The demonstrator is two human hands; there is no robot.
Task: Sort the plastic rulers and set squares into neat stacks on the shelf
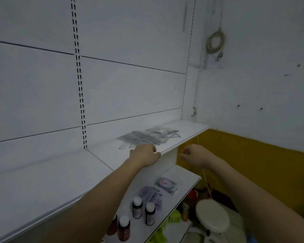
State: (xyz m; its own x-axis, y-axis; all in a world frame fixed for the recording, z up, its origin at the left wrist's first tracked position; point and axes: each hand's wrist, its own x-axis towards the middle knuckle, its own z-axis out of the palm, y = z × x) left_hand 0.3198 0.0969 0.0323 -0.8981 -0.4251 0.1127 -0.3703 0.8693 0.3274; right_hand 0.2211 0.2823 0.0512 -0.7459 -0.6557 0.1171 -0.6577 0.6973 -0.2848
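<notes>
My left hand [145,155] rests at the front edge of the white shelf [42,183], knuckles up, fingers curled under near the lip; I cannot tell whether they grip the edge or just lie there. Just beyond that hand, further back on the shelf and slightly to its right, lies the loose pile of clear plastic rulers and set squares [144,136], fanned and overlapping, not stacked. The blur hides any markings or print on them.

My right hand [191,155] hangs in the air off the shelf's end, to the right of my left hand and a little lower than the shelf board, fingers loosely curled and holding nothing. A thin pale cord [206,179] runs down past that wrist.

Below my left forearm, on the lower shelf [186,174], stand 4 small dark bottles [137,207] with white caps; their labels are too blurred to read. Behind them lie 2 flat packets [166,185], possibly purple-printed, with no legible writing. Under my right arm sits a round white lid [212,216]. A roll of tape [215,42] hangs on the wall high above my right hand.
</notes>
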